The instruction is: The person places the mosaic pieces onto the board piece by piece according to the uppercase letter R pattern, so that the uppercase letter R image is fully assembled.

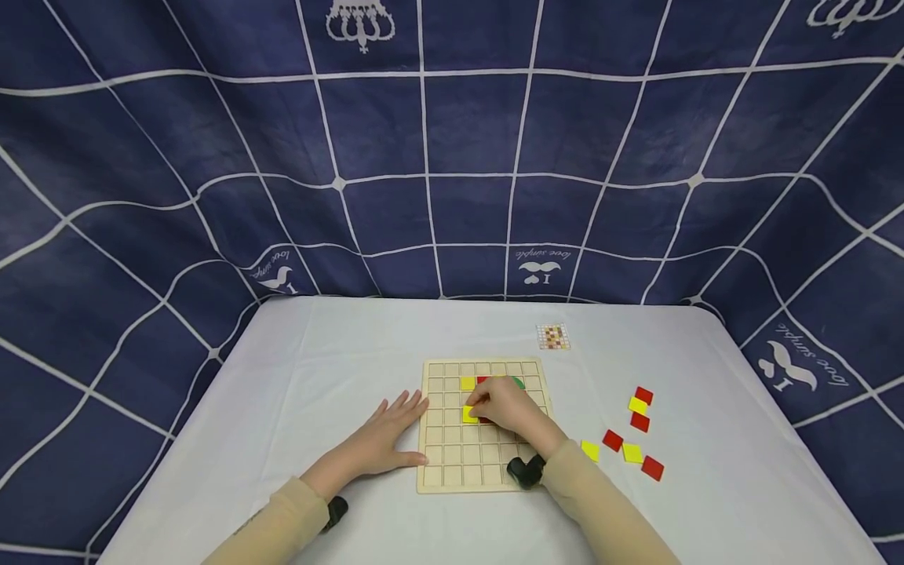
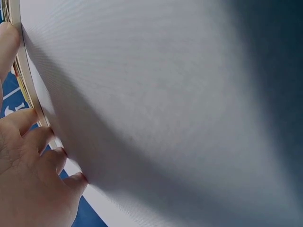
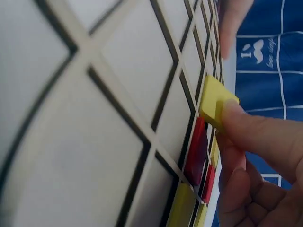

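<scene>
A wooden grid board (image 1: 442,453) lies on the white table. My right hand (image 1: 505,402) is over it, pinching a yellow square tile (image 3: 214,98) between thumb and fingers. In the right wrist view that tile is tilted at a cell, right beside a red tile (image 3: 196,153). More red and yellow tiles sit in the cells below, partly hidden by the hand in the head view. A green piece (image 1: 519,383) shows behind the knuckles. My left hand (image 1: 376,441) lies with fingers spread, fingertips and thumb at the board's left edge.
Several loose tiles, such as a red one (image 1: 653,468) and a yellow one (image 1: 632,453), lie scattered right of the board. Behind the board is a small patterned card (image 1: 553,337). A dark blue checked curtain (image 1: 466,133) hangs around the table (image 1: 339,345).
</scene>
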### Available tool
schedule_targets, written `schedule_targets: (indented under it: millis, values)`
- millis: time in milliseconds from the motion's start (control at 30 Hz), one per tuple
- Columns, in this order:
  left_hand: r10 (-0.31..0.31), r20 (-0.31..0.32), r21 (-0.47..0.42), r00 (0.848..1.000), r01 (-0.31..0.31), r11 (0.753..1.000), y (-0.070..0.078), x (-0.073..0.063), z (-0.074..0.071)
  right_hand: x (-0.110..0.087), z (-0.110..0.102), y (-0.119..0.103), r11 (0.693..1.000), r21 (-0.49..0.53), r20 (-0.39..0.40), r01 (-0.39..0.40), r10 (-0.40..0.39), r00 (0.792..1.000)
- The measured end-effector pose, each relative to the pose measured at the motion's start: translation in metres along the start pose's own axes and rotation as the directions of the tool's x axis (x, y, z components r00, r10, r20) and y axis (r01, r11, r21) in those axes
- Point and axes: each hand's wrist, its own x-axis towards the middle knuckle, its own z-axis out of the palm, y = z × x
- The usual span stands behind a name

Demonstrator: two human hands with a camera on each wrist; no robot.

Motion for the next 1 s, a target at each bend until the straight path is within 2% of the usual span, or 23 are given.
schedule_targets:
  millis: [333,500,600,733,867,1000]
  values:
    - [-0.023,0.002,0.026,1.000,0.023,0.999,-0.003,0.001,0.000,0.004,0.004,-0.003,1.000,-0.017,0.022,0.010,-0.010,1.000]
    - [-0.011,0.003,0.019,1.000,0.010,1.000,-0.002,0.003,0.001,-0.001,-0.007,0.003,1.000,0.023,-0.001,-0.005,0.005,1.000]
    - [-0.009,-0.007,0.022,1.000,0.009,1.000,-0.002,0.003,0.001,-0.004,-0.023,0.012,0.996,0.087,-0.035,-0.012,0.015,0.999]
    - [-0.009,-0.017,0.027,1.000,0.010,1.000,-0.002,0.002,0.001,-0.013,-0.054,0.036,0.987,0.143,-0.089,-0.076,0.089,0.992]
    - [-0.007,-0.015,0.019,1.000,0.007,1.000,-0.002,0.001,0.001,-0.029,-0.088,0.071,0.973,0.165,-0.142,-0.159,0.183,0.973]
    - [0.003,-0.013,0.008,1.000,-0.003,1.000,-0.002,0.002,0.000,-0.050,-0.115,0.106,0.954,0.172,-0.199,-0.244,0.276,0.940]
